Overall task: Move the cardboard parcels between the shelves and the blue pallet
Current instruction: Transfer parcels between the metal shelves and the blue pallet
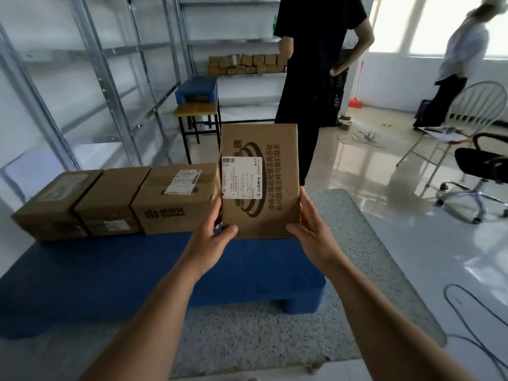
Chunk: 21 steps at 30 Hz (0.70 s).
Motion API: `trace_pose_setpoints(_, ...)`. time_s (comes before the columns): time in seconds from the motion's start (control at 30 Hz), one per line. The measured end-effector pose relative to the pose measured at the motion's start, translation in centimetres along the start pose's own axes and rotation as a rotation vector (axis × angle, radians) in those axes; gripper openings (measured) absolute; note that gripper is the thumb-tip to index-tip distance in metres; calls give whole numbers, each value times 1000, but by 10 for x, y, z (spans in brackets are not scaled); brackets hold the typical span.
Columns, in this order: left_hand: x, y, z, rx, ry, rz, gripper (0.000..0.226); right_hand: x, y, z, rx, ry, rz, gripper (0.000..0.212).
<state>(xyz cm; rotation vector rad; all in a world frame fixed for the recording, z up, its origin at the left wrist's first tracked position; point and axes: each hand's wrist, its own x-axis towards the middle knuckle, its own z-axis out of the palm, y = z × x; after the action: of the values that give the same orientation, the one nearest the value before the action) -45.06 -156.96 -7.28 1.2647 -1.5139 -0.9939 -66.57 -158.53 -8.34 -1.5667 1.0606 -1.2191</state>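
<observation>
A flat cardboard parcel [275, 171] with a white shipping label stands upright at the far right end of the blue pallet [123, 270]. My left hand [211, 243] grips its lower left edge and my right hand [310, 232] grips its lower right edge. Three cardboard parcels sit in a row along the pallet's far edge: one at the left [52, 207], one in the middle [110, 202], one beside the held parcel [176, 199]. Whether the held parcel's bottom touches the pallet is hidden by my hands.
Metal shelves [104, 64] line the left wall; a far shelf holds several small parcels [247, 64]. A person in black [310, 78] stands just behind the pallet. A stool with a blue box [196, 90], an office chair [481, 166], another person [461, 59] and floor cables [472, 312] lie to the right.
</observation>
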Motion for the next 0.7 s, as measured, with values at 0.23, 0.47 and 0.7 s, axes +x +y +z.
trace_pose_setpoints(0.23, 64, -20, 20, 36, -74, -19, 71, 53, 33, -17, 3, 15, 85, 80)
trace_pose_setpoints(0.47, 107, -53, 20, 141, 49, -182, 56, 102, 72, -10, -148, -39, 258, 73)
trace_pose_setpoints(0.7, 126, -79, 8, 328, 129, -307, 55, 133, 94, 14, -320, -87, 380, 67)
